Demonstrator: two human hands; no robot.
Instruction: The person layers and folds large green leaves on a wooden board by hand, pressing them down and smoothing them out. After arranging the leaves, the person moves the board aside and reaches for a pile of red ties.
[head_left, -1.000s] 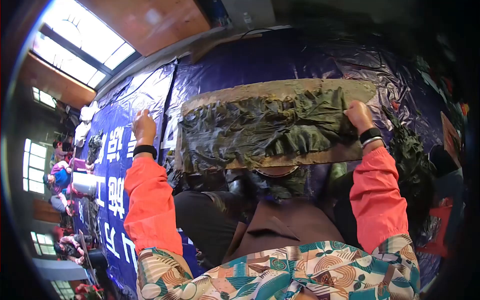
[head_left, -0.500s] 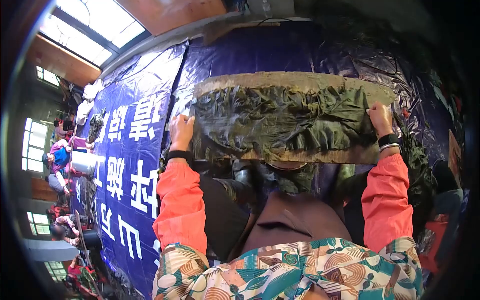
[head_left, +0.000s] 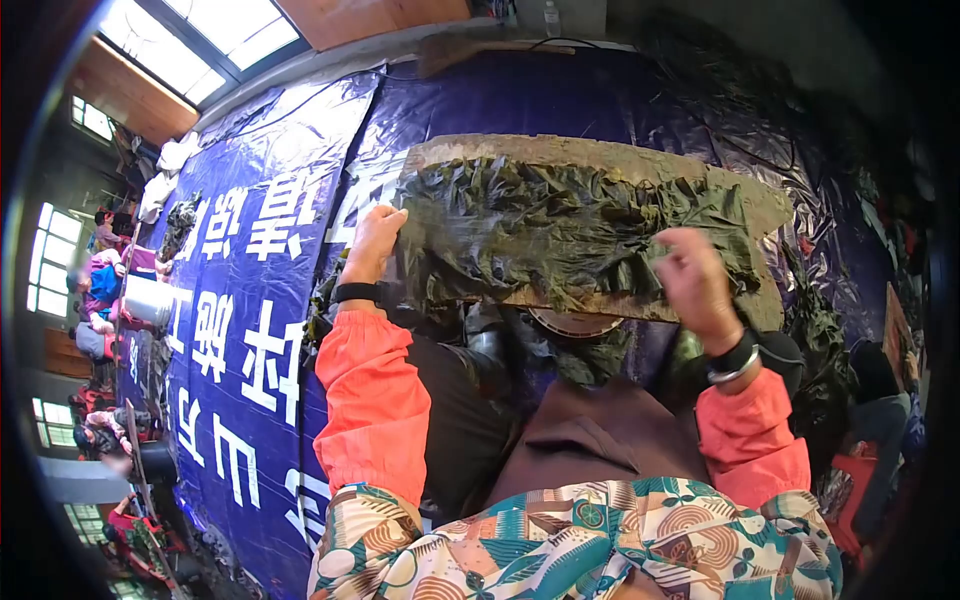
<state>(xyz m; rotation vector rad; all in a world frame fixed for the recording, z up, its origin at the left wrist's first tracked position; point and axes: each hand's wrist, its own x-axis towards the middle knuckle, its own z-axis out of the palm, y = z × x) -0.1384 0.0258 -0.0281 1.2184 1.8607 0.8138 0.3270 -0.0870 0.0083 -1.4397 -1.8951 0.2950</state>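
A long wooden board (head_left: 560, 150) lies crosswise in front of me, with wet dark-green leafy sheets (head_left: 540, 230) spread in wrinkles along it. At its left end, my left hand (head_left: 374, 243) is closed, thumb and fingers pinched at the edge of the sheets; what it grips is too small to make out. My right hand (head_left: 697, 285) is over the right part of the sheets, blurred, with curled fingers whose contact with them is unclear.
Blue plastic sheeting (head_left: 230, 300) with white characters covers the surface. More dark-green leaves (head_left: 815, 310) hang at the right, near a red stool (head_left: 852, 490). A round rimmed object (head_left: 575, 322) is under the board. Several people sit far left, beside a white bucket (head_left: 148, 299).
My right hand has moved left and inward from the board's right end. My left hand stays at the left end. The view has shifted slightly.
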